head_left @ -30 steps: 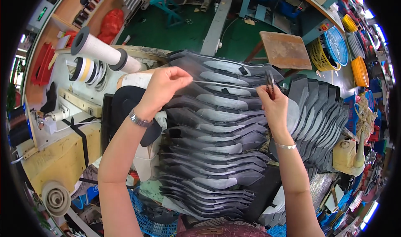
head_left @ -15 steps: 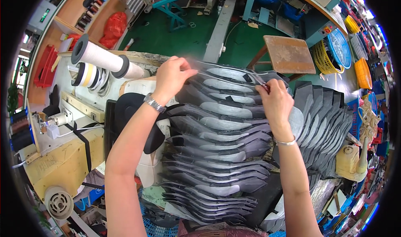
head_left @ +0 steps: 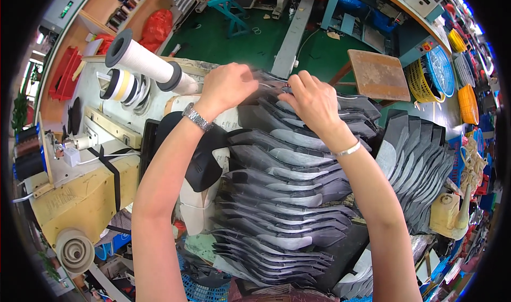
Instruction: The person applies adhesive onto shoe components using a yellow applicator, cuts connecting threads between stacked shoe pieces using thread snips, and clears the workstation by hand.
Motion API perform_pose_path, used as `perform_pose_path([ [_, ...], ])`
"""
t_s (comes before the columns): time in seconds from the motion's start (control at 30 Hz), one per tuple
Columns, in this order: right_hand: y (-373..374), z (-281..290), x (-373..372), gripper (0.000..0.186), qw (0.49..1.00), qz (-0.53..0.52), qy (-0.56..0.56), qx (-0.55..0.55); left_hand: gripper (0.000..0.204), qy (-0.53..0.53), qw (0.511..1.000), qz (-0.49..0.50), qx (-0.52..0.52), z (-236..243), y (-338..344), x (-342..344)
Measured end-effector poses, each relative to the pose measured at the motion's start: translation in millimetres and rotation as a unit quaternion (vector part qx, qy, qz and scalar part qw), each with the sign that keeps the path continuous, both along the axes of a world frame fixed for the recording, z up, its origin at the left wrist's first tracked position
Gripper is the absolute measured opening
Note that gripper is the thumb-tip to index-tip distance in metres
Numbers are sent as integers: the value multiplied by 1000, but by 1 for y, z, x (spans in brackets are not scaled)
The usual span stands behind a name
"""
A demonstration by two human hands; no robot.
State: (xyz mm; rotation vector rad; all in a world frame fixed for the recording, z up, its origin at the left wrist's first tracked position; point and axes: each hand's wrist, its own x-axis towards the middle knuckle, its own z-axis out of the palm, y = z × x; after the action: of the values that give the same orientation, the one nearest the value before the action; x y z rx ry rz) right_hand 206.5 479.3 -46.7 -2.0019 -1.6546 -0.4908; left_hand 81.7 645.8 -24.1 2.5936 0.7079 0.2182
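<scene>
A long overlapping row of dark grey cut pieces with pale grey curved patches [head_left: 298, 137] lies in front of me. At its far end my left hand [head_left: 229, 86], with a metal watch on the wrist, is closed in a pinch on the edge of a dark grey piece [head_left: 269, 78], which is blurred. Just to its right, my right hand [head_left: 314, 99], wearing a bangle, is closed around a small slim metal tool [head_left: 287, 89]. The tool's tip lies close to the same edge; my fingers hide most of it.
At left stand a large white thread cone [head_left: 141, 62], tape rolls [head_left: 121, 88] and a black rounded piece [head_left: 199, 166]. A second row of grey pieces [head_left: 412, 163] lies right. Beyond are a wooden stool [head_left: 379, 74], yellow basket [head_left: 420, 81] and blue basket [head_left: 439, 70].
My right hand has moved left along the far edge with the metal tool, close to my left hand. My left hand has shifted slightly; the whole view has shifted a little.
</scene>
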Motion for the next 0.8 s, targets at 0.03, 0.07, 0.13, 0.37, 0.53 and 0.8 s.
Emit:
perform_pose_path([
  [0.03,6,-2,1,31,1000,-1,-28,-3,21,-32,999,-27,24,-4,3,-1],
  [0.07,10,-5,1,30,999,-3,-41,-13,21,-30,999,-24,24,-4,2,-2],
  [0.13,9,-8,-1,32,999,-11,-38,-5,21,-28,999,-29,18,-4,0,-1],
  [0.37,-5,21,-22,45,892,-105,439,-21,15,-103,986,-60,-116,10,-10,-15],
  [0.53,-11,10,-24,26,720,-25,693,2,12,-120,981,-140,-54,22,-20,-15],
  [0.8,-138,0,8,12,783,-202,588,9,11,-24,903,-46,-427,32,-70,-35],
])
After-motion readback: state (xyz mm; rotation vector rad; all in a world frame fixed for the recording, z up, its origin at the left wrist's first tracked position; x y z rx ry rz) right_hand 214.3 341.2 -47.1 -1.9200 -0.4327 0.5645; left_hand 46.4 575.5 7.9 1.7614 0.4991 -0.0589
